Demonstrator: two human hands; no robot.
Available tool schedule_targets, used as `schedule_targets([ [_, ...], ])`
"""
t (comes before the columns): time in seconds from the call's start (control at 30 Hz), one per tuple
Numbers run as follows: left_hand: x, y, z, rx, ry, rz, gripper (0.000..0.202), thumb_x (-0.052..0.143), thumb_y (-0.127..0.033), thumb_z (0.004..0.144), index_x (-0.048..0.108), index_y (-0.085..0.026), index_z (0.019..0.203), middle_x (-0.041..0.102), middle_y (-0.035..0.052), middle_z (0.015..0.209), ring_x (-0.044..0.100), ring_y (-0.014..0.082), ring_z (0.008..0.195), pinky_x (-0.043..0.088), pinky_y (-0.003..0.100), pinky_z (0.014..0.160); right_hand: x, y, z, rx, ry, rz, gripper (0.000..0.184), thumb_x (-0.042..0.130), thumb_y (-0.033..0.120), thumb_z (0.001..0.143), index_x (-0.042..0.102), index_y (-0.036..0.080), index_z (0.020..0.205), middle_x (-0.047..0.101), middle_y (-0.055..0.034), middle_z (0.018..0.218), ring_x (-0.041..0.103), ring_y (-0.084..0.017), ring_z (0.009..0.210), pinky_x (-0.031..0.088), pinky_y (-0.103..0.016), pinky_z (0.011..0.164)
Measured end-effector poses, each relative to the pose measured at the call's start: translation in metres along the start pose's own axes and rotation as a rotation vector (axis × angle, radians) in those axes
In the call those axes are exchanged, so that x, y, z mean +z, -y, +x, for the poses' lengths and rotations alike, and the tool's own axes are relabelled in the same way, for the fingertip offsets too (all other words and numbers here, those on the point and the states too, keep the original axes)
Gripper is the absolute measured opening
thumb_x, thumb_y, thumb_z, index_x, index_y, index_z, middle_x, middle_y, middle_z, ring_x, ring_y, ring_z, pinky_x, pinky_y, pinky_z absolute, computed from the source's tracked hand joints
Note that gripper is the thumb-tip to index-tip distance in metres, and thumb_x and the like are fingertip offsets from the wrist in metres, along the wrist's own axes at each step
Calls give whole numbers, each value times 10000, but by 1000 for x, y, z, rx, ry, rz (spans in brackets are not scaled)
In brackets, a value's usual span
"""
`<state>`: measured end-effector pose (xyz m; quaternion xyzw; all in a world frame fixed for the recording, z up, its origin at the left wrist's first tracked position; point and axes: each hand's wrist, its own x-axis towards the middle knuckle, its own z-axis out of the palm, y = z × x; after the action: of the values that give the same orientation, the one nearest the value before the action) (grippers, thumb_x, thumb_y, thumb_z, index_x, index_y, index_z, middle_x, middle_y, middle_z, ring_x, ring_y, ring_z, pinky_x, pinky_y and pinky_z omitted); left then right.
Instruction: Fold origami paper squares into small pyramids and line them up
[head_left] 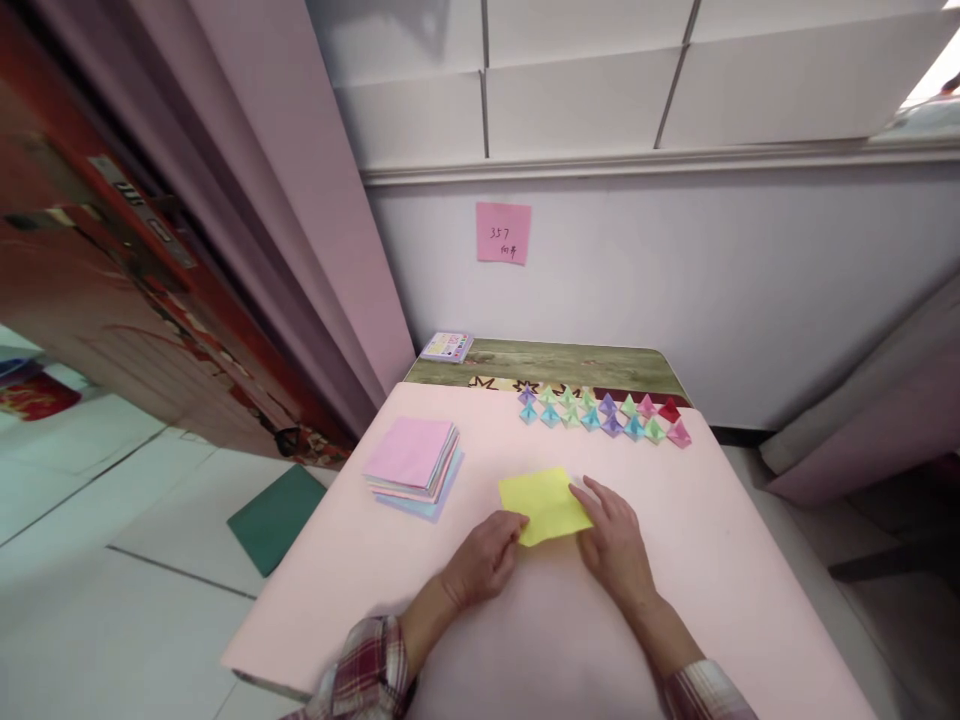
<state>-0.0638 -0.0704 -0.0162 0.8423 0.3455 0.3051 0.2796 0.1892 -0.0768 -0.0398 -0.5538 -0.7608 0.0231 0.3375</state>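
A yellow square sheet of paper lies flat on the pink table cover. My left hand rests at the sheet's near left corner, fingers curled and pinching its edge. My right hand lies at the sheet's right edge with fingers stretched out flat, fingertips touching the paper. To the left sits a stack of pastel paper sheets, pink on top. Behind, near the far edge, several small folded paper shapes in blue, green, purple, pink and red stand in two rows.
A small printed packet lies on the bare wooden table end by the wall. A pink sticky note is on the wall. A green mat lies on the tiled floor left of the table, next to a red door.
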Motion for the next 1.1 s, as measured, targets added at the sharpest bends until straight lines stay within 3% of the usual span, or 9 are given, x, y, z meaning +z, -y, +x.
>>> schedule_targets([
  [0.13,-7,4,-10,-20,40,-11,334,475,-187,811,500,-215,1143,604,129,1120,568,244,1072,486,411,919,5,-10,-4,-19,25,129,384,491,148,779,669,265,1098,664,-49,1167,566,-246,1146,447,-429,952],
  [0.23,-7,8,-9,5,53,76,532,602,-297,765,441,-208,1264,574,134,1198,518,280,1150,400,483,1025,9,-11,-15,-38,44,133,373,473,80,745,718,279,943,712,-24,1046,609,-231,1066,453,-423,921],
  [0.3,-5,11,-5,25,56,142,584,645,-313,745,444,-203,1281,563,133,1223,494,289,1162,350,511,1058,9,-9,-19,-14,71,112,404,474,62,728,716,275,972,716,-26,1036,619,-232,1033,454,-419,902],
  [0.6,2,18,9,-79,-4,192,354,569,-152,764,650,-240,1097,591,96,1027,526,256,1006,430,454,903,9,-6,-18,90,120,57,470,490,63,718,700,297,1067,686,-33,1038,613,-229,976,472,-363,803],
  [0.73,4,20,9,-120,-75,153,301,544,-84,747,680,-230,973,603,75,977,524,229,973,436,408,879,7,-4,-17,109,125,65,338,515,130,777,712,294,998,677,-37,1012,611,-226,951,464,-350,792],
  [0.83,5,17,15,-235,-137,125,165,564,-128,762,659,-210,870,602,63,941,527,222,944,440,387,855,4,3,-10,208,141,68,194,516,320,869,699,257,888,669,-36,912,615,-194,824,449,-299,704],
  [0.93,8,15,25,-371,-180,195,90,562,-248,819,604,-191,763,585,66,896,523,228,899,439,391,819,5,12,1,402,166,9,336,468,482,893,631,228,745,630,-12,760,569,-154,638,365,-256,539],
  [1.03,12,15,31,-454,-205,287,140,574,-261,808,541,-191,692,574,65,878,522,234,883,431,397,808,8,18,9,556,168,-11,299,483,517,866,608,246,875,628,17,741,573,-147,604,329,-244,506],
  [1.1,16,15,33,-478,-217,314,50,594,-226,780,560,-192,767,577,65,908,527,243,905,429,404,821,10,18,12,607,159,-5,323,509,503,844,573,264,1052,643,21,791,593,-153,619,336,-245,510],
])
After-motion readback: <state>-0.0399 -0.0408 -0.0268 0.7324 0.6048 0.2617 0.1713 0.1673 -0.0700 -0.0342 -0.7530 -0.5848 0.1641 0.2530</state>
